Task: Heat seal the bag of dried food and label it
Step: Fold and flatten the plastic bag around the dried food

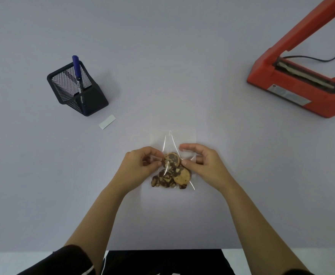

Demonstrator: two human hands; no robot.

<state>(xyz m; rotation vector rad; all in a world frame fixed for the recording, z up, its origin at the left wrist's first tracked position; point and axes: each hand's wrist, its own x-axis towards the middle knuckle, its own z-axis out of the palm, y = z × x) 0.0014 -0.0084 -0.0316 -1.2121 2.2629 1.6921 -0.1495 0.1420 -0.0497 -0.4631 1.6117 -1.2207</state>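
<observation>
L fingertips (156, 154) were curled in w/ the thumb, pinching the left edge of the clear bag (182, 135) right beside the top cookie. R fingers (185, 147) arched over the bag's right side w/ the thumb below them, plastic pinched btwn. Both hands were grasping the bag, neither slack. L hand (140, 165) and R hand (204, 165) sat close together, cookies (172, 171) btwn them. The arms ran back to the near table edge, w/ a dark sleeve (69, 261) at bottom left.

Bag lay on the pale table (182, 56), centre, near the person. Round marbled brown-and-cream cookies were bunched in its near end; the far end was flat & see-through. Couldn't tell if the mouth was open.

Label (107, 121): small white strip, flat on the table, left of the bag & apart from it, just beside the black mesh pen holder (63, 86). Blue marker (77, 68) stood tilted in the holder, cap up. Orange heat sealer (261, 70) was far right, well apart from the bag, arm raised, sealing strip exposed. Black cord (321, 58) trailed off behind it.
</observation>
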